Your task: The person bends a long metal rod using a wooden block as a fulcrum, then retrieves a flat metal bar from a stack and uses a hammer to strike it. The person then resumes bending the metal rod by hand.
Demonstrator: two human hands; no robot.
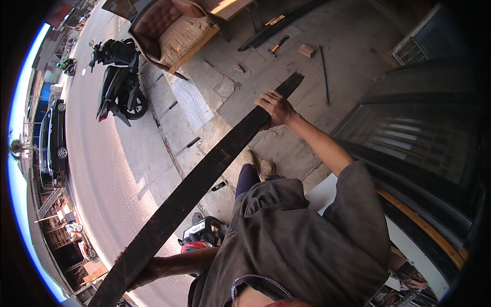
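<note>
Head view, one dark plank, right hand with fingers gripping near its far end, left hand, finger grip unclear, one hammer on floor.

Wearer had on a loose T-shirt, faded dark grey-brown, plain, heavily creased, fabric bunched toward the hem. Sleeves were short and wide; right sleeve ended above the elbow, forearm bare. Neckline carried a narrow dark-and-white patterned trim. Visible trouser leg was dark navy. Shoes were pale beige, rounded, clog-like. Red patch near the neckline was cut off, unidentifiable.
</note>
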